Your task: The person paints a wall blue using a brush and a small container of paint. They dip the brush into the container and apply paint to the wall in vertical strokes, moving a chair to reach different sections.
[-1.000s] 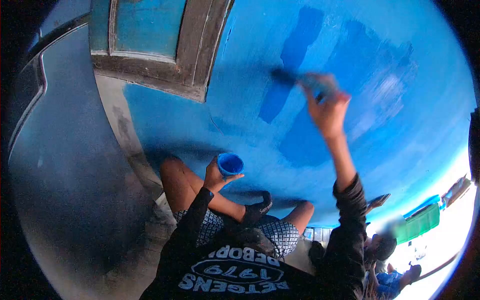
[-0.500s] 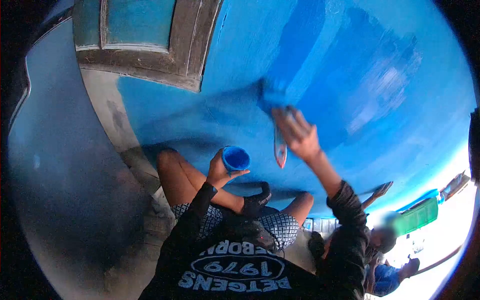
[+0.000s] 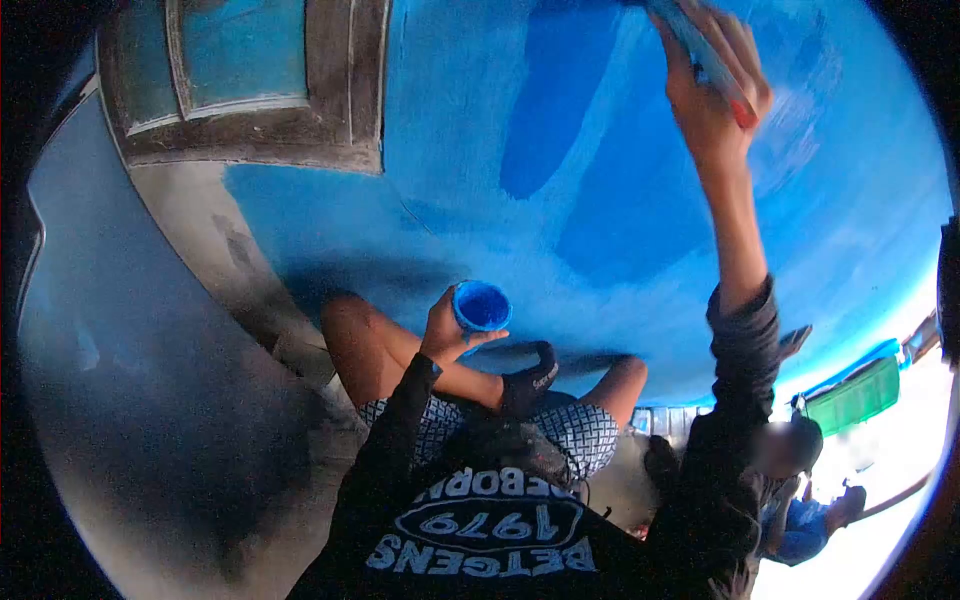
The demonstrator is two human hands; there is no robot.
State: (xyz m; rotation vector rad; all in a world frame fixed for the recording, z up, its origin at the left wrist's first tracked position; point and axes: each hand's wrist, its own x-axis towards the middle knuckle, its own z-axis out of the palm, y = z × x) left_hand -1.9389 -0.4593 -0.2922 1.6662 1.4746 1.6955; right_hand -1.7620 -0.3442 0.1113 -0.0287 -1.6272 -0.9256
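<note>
My left hand (image 3: 447, 330) is wrapped round a small cup of blue paint (image 3: 482, 306), held over my crossed legs with its mouth facing me. High on the right, my right hand (image 3: 715, 85) grips a paintbrush (image 3: 712, 58) by its handle, whose red end shows near my palm. The bristles lie at the top edge of the view, mostly hidden. In front of me stands a blue wall (image 3: 480, 215). Darker, fresh-looking blue strokes (image 3: 560, 100) run down its upper middle, and a paler patch shows behind my right hand.
A weathered wooden frame (image 3: 260, 148) with blue panes is set in the wall at upper left. A dark grey panel (image 3: 130, 330) curves along the left side. Other people (image 3: 790, 450) are at lower right, near a green container (image 3: 855, 400).
My right hand has swept the brush upward and to the right along the wall. The cup in my left hand sits slightly higher in view, and the view has shifted a little.
</note>
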